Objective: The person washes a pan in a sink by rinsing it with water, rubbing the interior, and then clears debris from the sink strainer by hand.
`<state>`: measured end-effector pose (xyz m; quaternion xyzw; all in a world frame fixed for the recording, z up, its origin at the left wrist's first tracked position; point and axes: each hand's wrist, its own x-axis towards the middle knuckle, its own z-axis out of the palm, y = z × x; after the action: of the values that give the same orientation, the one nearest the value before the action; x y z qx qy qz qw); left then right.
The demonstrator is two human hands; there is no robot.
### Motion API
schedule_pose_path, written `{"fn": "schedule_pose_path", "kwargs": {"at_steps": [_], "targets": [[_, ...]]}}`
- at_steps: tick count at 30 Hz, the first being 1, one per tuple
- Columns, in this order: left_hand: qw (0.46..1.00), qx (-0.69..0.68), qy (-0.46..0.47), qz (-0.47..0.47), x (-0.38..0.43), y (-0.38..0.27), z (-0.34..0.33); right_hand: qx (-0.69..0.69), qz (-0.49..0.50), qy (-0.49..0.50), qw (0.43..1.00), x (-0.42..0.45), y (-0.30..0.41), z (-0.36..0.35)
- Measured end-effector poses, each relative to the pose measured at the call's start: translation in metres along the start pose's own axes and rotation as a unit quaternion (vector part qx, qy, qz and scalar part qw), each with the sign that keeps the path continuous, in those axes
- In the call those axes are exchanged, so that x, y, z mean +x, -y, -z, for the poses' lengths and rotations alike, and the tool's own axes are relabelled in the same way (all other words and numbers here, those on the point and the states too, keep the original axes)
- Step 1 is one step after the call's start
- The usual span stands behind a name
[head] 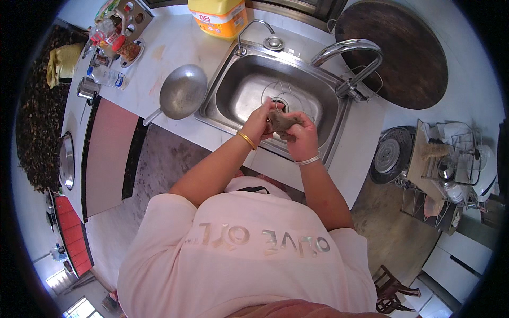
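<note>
Over the stainless steel sink (243,85), both my hands work at a crumpled grey-brown cloth (283,124). My right hand (303,137) grips its right side, thumb on top. My left hand (259,122) closes around the cloth's left end, its upper fingers beside a thin wire rack (283,84) with round rings. Cloth and hands hide part of the rack, so whether my fingers also hold it I cannot tell. Beneath the rings, the drain (280,104) shows in part.
A metal wok (183,92) lies left of the sink, handle towards me. A curved faucet (350,49) rises at the right, before a round wooden board (391,55). Behind stands a yellow detergent jug (218,18). Bottles and jars, including a plastic bottle (106,76), crowd the far-left counter.
</note>
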<state>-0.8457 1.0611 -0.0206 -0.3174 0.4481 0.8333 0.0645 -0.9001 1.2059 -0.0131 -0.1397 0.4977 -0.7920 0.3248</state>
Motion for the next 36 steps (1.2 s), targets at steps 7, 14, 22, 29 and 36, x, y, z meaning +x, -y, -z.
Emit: {"fn": "schedule_pose_path", "kwargs": {"at_steps": [7, 14, 22, 29, 36], "targets": [[0.998, -0.039, 0.015, -0.05, 0.0, 0.004, -0.008, -0.423, 0.254, -0.084, 0.866, -0.013, 0.003, -0.009], [0.993, 0.098, -0.017, -0.061, -0.018, -0.014, -0.005, -0.628, 0.315, -0.037, 0.71, 0.008, -0.034, 0.066], [0.99, 0.113, -0.006, -0.088, -0.024, -0.016, 0.027, -0.161, 0.063, -0.18, 0.968, 0.014, -0.045, 0.092], [0.961, 0.246, 0.074, -0.105, -0.032, -0.004, 0.007, -0.439, 0.214, -0.085, 0.868, 0.037, -0.057, 0.066], [0.871, 0.439, 0.187, -0.119, -0.042, -0.001, 0.011, -0.333, 0.058, -0.131, 0.932, 0.068, -0.022, 0.068]]}}
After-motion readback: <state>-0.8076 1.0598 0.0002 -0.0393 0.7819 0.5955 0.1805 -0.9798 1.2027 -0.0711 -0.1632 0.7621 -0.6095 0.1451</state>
